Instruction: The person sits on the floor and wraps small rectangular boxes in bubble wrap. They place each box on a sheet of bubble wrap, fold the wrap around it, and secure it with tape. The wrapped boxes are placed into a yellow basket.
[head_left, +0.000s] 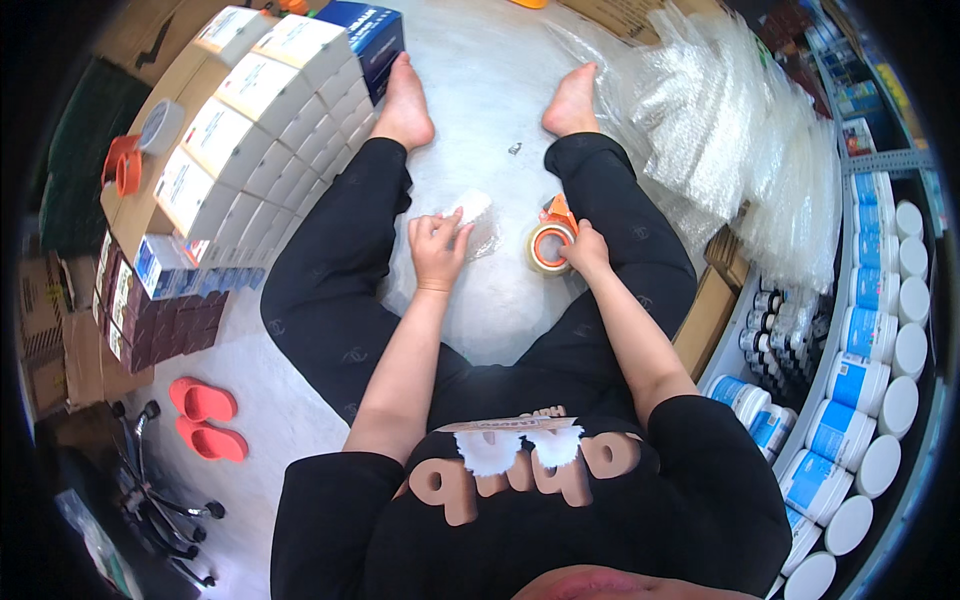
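Between my legs, a small white item wrapped in bubble wrap (486, 231) rests on or just above the pale floor (480, 315). My left hand (437, 251) grips its near left edge with bent fingers and thumb; part of the wrap hides behind the fingers. Over by my right thigh, an orange handheld tape dispenser (556, 210) carries a roll of clear packing tape (534, 251). My right hand (589, 247) is closed around the dispenser, covering its handle. The roll and the wrapped item are apart.
White boxes (259, 82) stand stacked at left beside brown boxes (172, 330) and a blue box (371, 45). Bubble wrap sheets (697, 127) heap at right, near shelved white tubs (847, 427). Red slippers (210, 420) and a wheeled chair base (150, 487) are lower left.
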